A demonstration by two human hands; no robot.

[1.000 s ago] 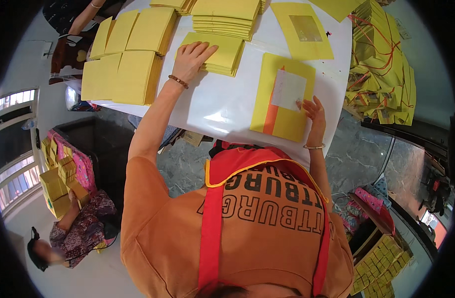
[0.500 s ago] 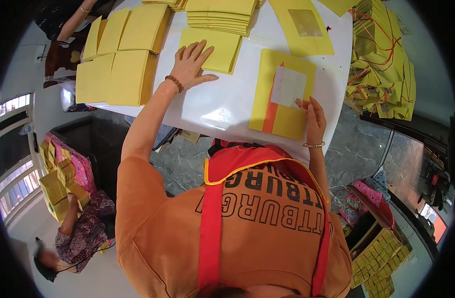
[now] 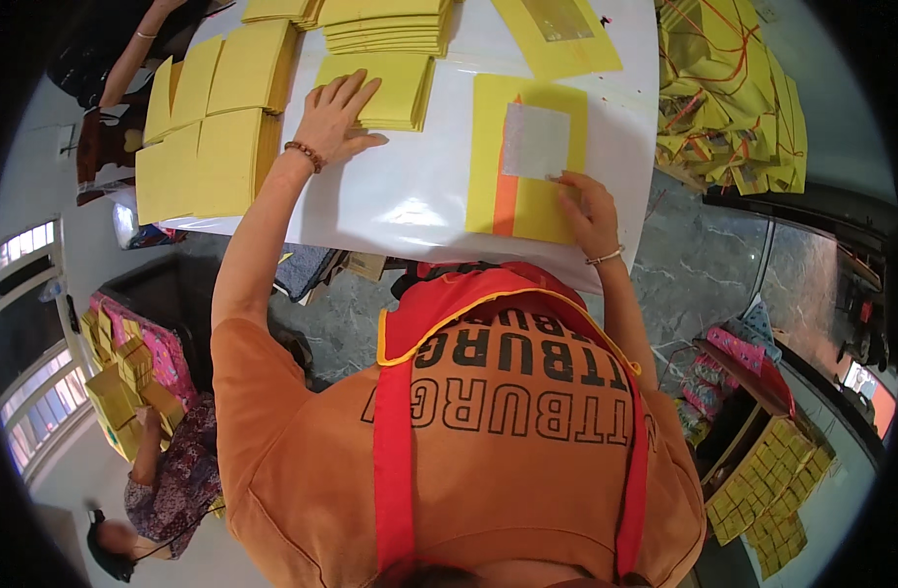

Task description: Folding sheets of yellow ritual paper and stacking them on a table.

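My left hand [image 3: 337, 122] lies with its fingers spread on a small stack of folded yellow paper pieces [image 3: 398, 90]. In front of my right side, a flat yellow sheet [image 3: 537, 211] rests on the table. It bears an orange strip [image 3: 506, 204] and a pale, film-like rectangle [image 3: 535, 140] overlapping that strip. My right hand [image 3: 590, 212] is bent over the sheet's right edge. Its fingertips are closed at the lower right corner of the rectangle. What sits between them is too small to make out.
Stacks of yellow folded paper [image 3: 231, 162] fill the table's left, and another stack [image 3: 385, 27] lies farther back. A yellow sheet with a window [image 3: 557, 34] is at the far right. Bundled yellow pieces with orange strings [image 3: 728, 98] stand beside the table. A person [image 3: 174, 465] sits behind on the left.
The whole view has shifted, so the table appears farther left and up. My left hand stays on the small stack. The fingers of my right hand have curled in more at the rectangle's corner.
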